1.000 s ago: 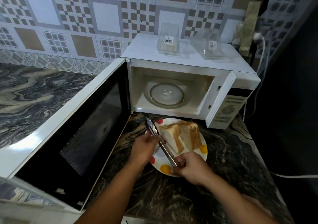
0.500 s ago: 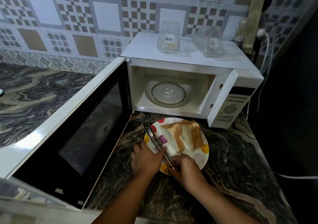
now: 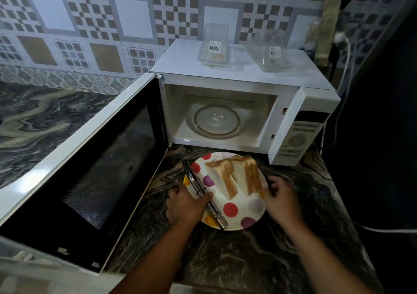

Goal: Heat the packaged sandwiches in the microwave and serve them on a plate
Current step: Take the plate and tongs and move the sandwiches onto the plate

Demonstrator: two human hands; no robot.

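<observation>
Since the earlier frame the right hand (image 3: 281, 200) has let go of the tongs (image 3: 204, 194) and moved to the plate's (image 3: 253, 212) right rim, fingers loosely spread, gripping nothing; the left hand (image 3: 186, 205) grips the tongs against the left rim, probably to carry both together; sandwiches (image 3: 234, 176) lean mid-plate; the microwave (image 3: 237, 77) stands open and unloaded behind; bare tabletop (image 3: 248, 260) lies nearer.

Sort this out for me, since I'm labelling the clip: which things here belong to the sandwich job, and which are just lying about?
Job: sandwiches; polka-dot plate; tongs under the left hand; right hand at the plate's edge; open microwave; two clear sandwich packages on top.

Lying about: white cable; wall plug.
</observation>
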